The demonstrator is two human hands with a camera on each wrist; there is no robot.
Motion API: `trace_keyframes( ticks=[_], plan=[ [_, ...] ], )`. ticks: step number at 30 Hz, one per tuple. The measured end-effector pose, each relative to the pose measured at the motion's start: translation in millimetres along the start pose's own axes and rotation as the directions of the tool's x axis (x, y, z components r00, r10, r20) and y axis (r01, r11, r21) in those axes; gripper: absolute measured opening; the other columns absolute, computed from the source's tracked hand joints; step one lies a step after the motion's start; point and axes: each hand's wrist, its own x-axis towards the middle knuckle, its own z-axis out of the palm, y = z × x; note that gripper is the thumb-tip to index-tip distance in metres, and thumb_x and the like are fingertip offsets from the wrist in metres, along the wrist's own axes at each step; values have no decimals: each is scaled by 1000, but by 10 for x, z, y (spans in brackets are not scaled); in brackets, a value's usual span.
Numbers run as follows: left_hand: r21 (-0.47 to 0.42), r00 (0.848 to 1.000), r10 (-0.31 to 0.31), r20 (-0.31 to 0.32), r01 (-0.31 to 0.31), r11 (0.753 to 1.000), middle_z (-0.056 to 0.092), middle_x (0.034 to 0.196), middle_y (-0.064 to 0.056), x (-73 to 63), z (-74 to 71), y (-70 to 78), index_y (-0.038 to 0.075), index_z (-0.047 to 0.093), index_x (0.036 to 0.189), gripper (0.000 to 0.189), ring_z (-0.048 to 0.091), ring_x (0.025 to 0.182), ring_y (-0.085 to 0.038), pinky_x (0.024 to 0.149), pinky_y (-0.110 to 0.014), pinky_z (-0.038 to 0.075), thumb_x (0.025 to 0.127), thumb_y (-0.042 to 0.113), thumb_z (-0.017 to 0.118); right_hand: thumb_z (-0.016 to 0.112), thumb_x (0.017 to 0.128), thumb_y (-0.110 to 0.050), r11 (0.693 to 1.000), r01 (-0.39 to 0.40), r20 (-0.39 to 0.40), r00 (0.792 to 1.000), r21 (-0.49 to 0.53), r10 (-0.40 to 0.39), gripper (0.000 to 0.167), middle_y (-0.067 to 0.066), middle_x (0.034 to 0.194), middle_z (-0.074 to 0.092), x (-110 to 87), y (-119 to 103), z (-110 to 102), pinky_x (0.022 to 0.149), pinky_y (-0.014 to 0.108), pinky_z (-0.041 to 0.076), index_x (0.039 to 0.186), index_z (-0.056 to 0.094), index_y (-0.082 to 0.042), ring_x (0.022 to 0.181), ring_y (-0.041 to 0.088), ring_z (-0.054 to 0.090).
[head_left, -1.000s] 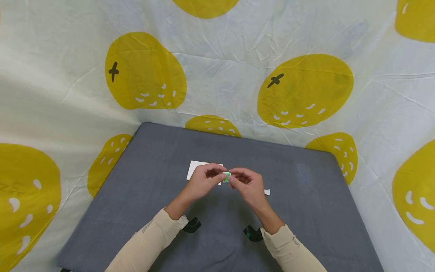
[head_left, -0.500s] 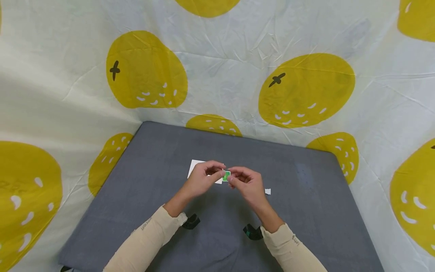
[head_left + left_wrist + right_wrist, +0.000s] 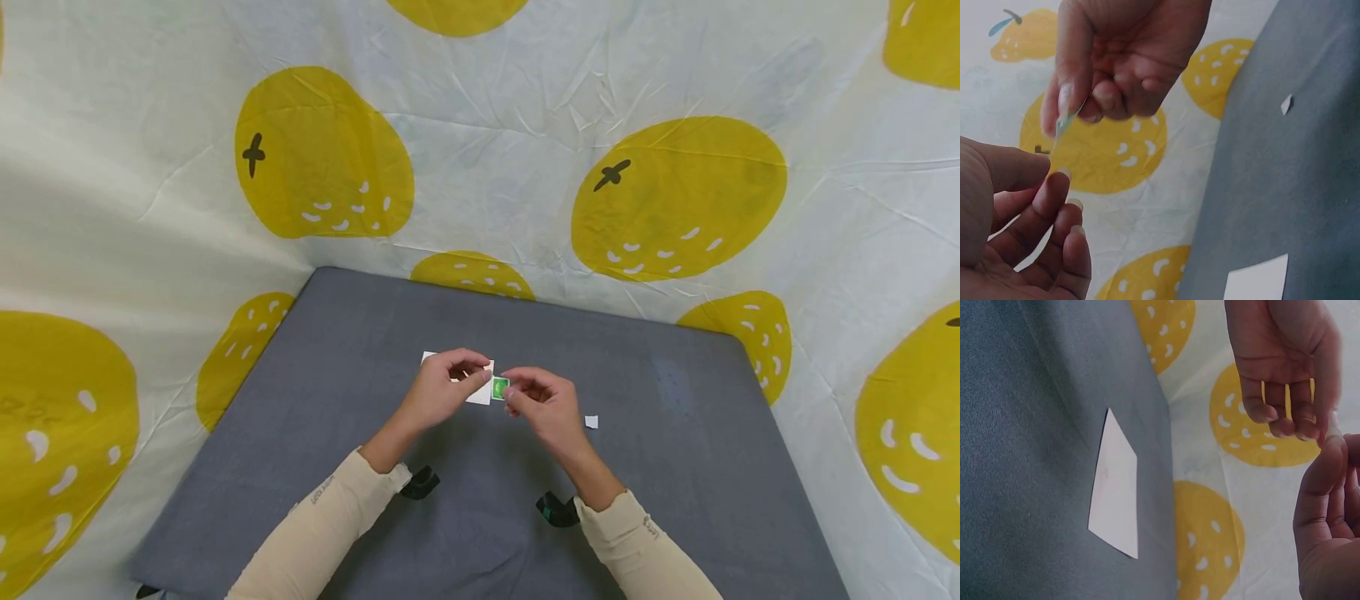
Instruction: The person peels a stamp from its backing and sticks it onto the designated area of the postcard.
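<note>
A small green stamp (image 3: 500,388) with a white border is held up between the two hands in the head view. My right hand (image 3: 546,402) pinches its right side between thumb and index finger. At its opposite edge, my left hand (image 3: 448,390) brings thumb and index finger together, the other fingers loosely bent. From the left wrist, the stamp (image 3: 1067,125) shows edge-on, its thin pale end reaching down to the left thumb tip. In the right wrist view, the fingers cover most of the stamp (image 3: 1334,425).
Behind the left hand, a white card or envelope (image 3: 480,393) lies on the grey-covered table (image 3: 360,325). A small white paper scrap (image 3: 592,422) rests to the right of the right hand. Fabric (image 3: 487,192) with yellow fruit prints hangs around the table.
My left hand has shifted slightly left and up, uncovering more of the stamp's green face. The right hand stays nearly still, still pinching the stamp.
</note>
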Motion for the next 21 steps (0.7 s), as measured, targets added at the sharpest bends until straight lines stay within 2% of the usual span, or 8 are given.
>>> trace_keyframes(
  ticks=[5,9,12,18,21],
  plan=[
    [62,999,-16,-44,19,998,79,99,-7,17,-61,-92,8,78,111,17,71,89,-19,82,-32,58,96,15,76,74,90,6,1000,-19,-34,999,20,20,20,-5,76,68,-7,-5,-16,61,26,59,110,73,10,62,9,66],
    [115,998,-30,-48,36,993,79,105,-9,14,-114,-216,7,78,115,22,73,99,-25,90,-44,59,95,15,76,74,91,7,999,-26,-42,999,24,27,21,-6,76,68,-7,13,-26,61,25,60,111,72,11,62,8,66],
    [174,998,-43,-42,50,984,79,113,-8,11,-155,-334,8,77,118,25,73,109,-27,98,-49,58,95,18,76,73,90,8,999,-25,-46,999,43,27,22,-6,75,68,-9,26,-27,61,24,60,111,71,13,62,8,66],
    [262,995,-93,-29,98,960,74,132,-12,-8,-260,-528,8,74,128,36,66,129,-31,111,-51,51,96,24,76,73,89,10,997,-19,-59,998,72,23,22,-6,75,69,-20,25,-19,60,24,59,110,71,14,62,8,67],
    [306,995,-95,-25,99,947,69,140,-17,-26,-322,-626,7,72,131,40,60,138,-35,115,-55,47,96,25,75,73,89,10,997,-19,-63,998,71,23,22,-6,75,68,-27,25,-22,60,24,59,111,71,14,62,8,67]
  ],
)
